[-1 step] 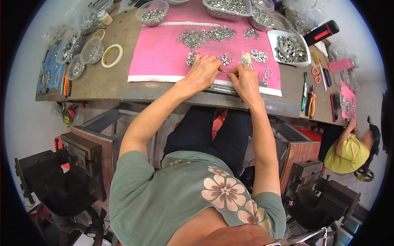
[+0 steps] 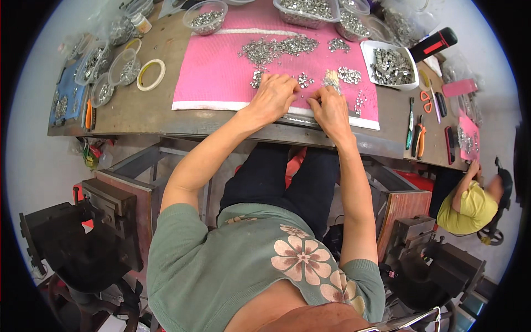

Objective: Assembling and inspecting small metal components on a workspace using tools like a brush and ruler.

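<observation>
My left hand [image 2: 274, 98] rests over the near part of a pink mat [image 2: 207, 72], fingers bent and closed together. What its fingertips hold, if anything, is too small to make out. Close on its right, my right hand [image 2: 331, 113] has thumb and fingers pinched, their contents hidden too. Between and below the hands lies a narrow metal strip [image 2: 301, 118] along the mat's near edge. Small shiny metal pieces [image 2: 305, 81] lie just beyond the gap between the hands. Past my right fingertips sits a pale tuft with thin bristles [image 2: 332, 79], perhaps a brush.
A large pile of metal pieces [image 2: 279, 50] spreads across the mat. A white tray of metal parts [image 2: 414, 83] stands right, near pliers [image 2: 421, 143] and orange-handled scissors [image 2: 426, 105]. Plastic tubs [image 2: 206, 26] and a tape roll [image 2: 160, 77] are left. A person in yellow [image 2: 467, 210] works far right.
</observation>
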Demonstrator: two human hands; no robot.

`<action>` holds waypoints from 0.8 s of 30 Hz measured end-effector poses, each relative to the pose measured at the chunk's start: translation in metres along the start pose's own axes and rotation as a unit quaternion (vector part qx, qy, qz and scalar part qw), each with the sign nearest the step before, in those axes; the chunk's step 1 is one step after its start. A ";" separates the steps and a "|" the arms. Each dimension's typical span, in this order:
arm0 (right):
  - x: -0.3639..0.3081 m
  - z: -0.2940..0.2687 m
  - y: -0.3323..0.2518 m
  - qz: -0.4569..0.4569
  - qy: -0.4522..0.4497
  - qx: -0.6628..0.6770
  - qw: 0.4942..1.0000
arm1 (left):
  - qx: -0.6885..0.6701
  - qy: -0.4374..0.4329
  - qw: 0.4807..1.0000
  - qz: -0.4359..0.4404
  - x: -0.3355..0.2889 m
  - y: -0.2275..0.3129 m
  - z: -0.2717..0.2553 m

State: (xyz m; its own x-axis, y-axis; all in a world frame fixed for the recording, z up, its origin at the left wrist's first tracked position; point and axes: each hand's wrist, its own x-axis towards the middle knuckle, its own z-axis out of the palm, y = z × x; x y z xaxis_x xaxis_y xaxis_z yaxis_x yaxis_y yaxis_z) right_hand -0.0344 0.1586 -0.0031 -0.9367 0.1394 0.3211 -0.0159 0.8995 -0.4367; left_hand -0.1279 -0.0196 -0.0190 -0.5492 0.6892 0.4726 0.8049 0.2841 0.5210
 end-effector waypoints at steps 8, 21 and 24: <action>-0.001 -0.007 -0.001 -0.003 -0.036 -0.003 0.999 | 0.111 0.019 0.993 0.023 -0.003 0.007 0.000; -0.055 -0.031 -0.011 -0.031 0.014 0.180 0.983 | -0.175 0.015 0.984 -0.035 -0.022 0.042 -0.007; -0.060 -0.022 -0.013 -0.039 0.052 0.158 0.985 | -0.185 0.019 0.981 -0.050 -0.025 0.050 -0.002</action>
State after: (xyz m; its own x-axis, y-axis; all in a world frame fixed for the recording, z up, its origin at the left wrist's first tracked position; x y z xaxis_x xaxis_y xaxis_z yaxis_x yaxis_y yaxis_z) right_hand 0.0295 0.1478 0.0014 -0.8880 0.1313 0.4407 -0.2096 0.7375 -0.6421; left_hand -0.0741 -0.0239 -0.0035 -0.6357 0.6422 0.4283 0.6131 0.0828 0.7857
